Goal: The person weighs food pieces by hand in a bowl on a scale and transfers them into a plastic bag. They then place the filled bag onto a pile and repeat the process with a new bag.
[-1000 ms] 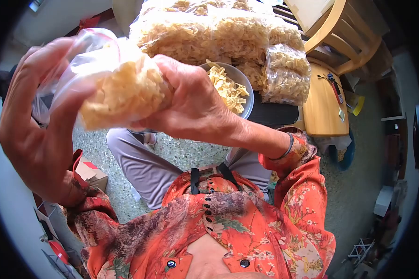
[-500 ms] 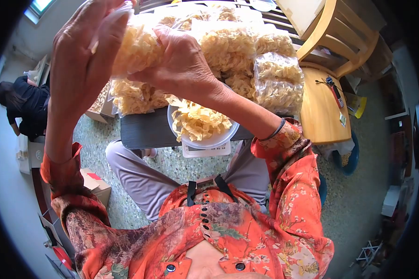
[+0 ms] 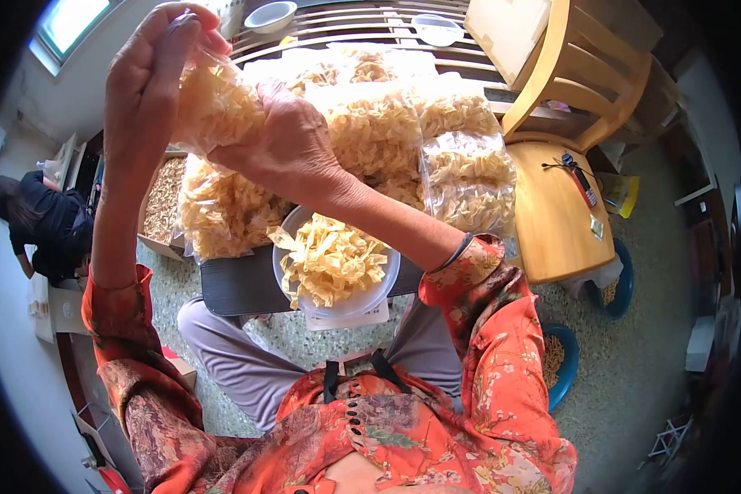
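Note:
A clear plastic bag of pale yellow dried strips (image 3: 214, 103) is held up at the upper left. My left hand (image 3: 152, 82) has its fingers pinched round the gathered top of the bag. My right hand (image 3: 284, 144) wraps round the bag's lower right side. Below my right forearm, a translucent bowl (image 3: 343, 306) heaped with loose strips (image 3: 333, 259) rests on a white scale (image 3: 347, 319). Behind it, several filled bags (image 3: 461, 156) are piled on the dark table (image 3: 243, 276).
A wooden chair (image 3: 556, 235) with a small tool on its seat stands at the right. Blue basins (image 3: 561, 362) sit on the floor. A box of brown pieces (image 3: 165, 198) is at the left. Another person (image 3: 49, 214) is at the far left. White bowls (image 3: 270, 16) lie at the back.
The view has shifted, showing more of the bench at the back. Both hands still hold the bag, whose top is now more tightly gathered in my left hand.

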The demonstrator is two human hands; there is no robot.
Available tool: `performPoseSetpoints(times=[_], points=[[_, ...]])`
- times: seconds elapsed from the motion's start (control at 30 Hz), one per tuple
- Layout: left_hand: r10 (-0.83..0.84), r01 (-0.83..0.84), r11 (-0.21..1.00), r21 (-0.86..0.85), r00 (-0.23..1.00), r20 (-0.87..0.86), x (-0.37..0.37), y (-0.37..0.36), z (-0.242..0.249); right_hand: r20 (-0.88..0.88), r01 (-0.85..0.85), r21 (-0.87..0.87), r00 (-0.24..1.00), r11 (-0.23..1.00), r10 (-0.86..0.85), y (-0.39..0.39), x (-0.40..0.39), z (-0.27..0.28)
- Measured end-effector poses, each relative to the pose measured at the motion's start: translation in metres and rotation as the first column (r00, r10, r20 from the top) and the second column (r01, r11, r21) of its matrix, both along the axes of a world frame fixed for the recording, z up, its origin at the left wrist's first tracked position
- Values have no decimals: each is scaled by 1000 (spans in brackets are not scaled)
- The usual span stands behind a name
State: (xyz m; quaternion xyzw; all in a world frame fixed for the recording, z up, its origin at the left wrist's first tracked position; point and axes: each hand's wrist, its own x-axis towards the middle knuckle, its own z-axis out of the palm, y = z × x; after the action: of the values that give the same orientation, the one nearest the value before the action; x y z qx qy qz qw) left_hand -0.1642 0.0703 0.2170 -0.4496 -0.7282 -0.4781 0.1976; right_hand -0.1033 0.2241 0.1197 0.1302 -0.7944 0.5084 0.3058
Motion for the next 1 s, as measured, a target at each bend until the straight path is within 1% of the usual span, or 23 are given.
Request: performPoseSetpoints(times=[0.03,0.07,0.1,0.17,0.3,0.33,0.37,0.4,0.43,0.47,0.5,0.53,0.57,0.6,0.63,0.67,0.7,0.73,0.77,0.83,0.9,0.97,1.0], points=[[12,-11,999,-35,1000,26,-5,3,1,40,-7,6,999,1000,7,2,-2,-1],[114,-115,992,-48,993,-34,-9,8,1,72,-22,-1,997,1000,22,4,-3,-3],[114,-115,992,-47,993,-34,-15,10,3,73,-23,-1,997,1000,23,6,-3,-3],[207,-248,956,-159,950,-235,-32,14,8,-35,-48,-54,998,997,46,10,-5,-1],[112,-132,978,-162,986,-126,-62,22,4,52,-106,39,993,994,104,26,-4,0],[147,-310,926,-216,823,-548,-61,24,4,-60,-94,5,994,996,94,33,-2,-2],[99,-486,854,-185,501,-860,-60,25,4,-168,-88,-30,982,996,82,41,0,-4],[99,-492,848,-195,509,-855,-54,29,9,-86,-59,-98,995,993,50,53,4,-11],[136,-470,804,-363,741,-658,-45,34,15,-22,-18,-53,1000,998,17,74,7,-8],[200,-398,759,-515,896,-396,-39,36,15,-57,65,-3,996,998,-65,99,3,-13],[219,-407,747,-525,897,-385,-41,36,9,-14,101,-77,995,992,-102,119,11,-11],[9,-168,796,-581,964,-265,-48,37,4,70,215,12,974,977,-215,138,19,-10],[-206,84,793,-604,969,-136,-50,37,-1,87,223,47,970,974,-226,158,24,-17],[-166,95,755,-648,985,-50,-47,37,-6,103,290,158,946,944,-308,175,25,-23],[-124,115,715,-689,992,36,-42,41,-9,219,365,241,882,899,-417,185,24,-26],[-87,128,665,-735,992,94,-37,45,-12,260,351,300,865,887,-430,192,25,-32],[-103,133,640,-757,991,87,-38,49,-17,298,334,359,844,872,-446,198,27,-36],[-47,60,546,-836,998,41,-39,53,-24,199,363,410,860,837,-471,201,27,-44],[1,-10,437,-899,1000,-10,-39,57,-29,205,357,410,861,839,-466,205,26,-49],[25,56,476,-878,997,77,-56,54,-55,328,303,433,824,849,-462,202,27,-47],[125,-88,467,-880,992,-33,-55,56,-63,318,304,449,824,840,-469,198,24,-48],[195,-112,420,-900,980,-31,-60,60,-66,288,322,487,819,812,-497,196,23,-51],[193,-103,477,-873,981,-11,-62,61,-69,292,321,486,817,813,-497,197,23,-53]])
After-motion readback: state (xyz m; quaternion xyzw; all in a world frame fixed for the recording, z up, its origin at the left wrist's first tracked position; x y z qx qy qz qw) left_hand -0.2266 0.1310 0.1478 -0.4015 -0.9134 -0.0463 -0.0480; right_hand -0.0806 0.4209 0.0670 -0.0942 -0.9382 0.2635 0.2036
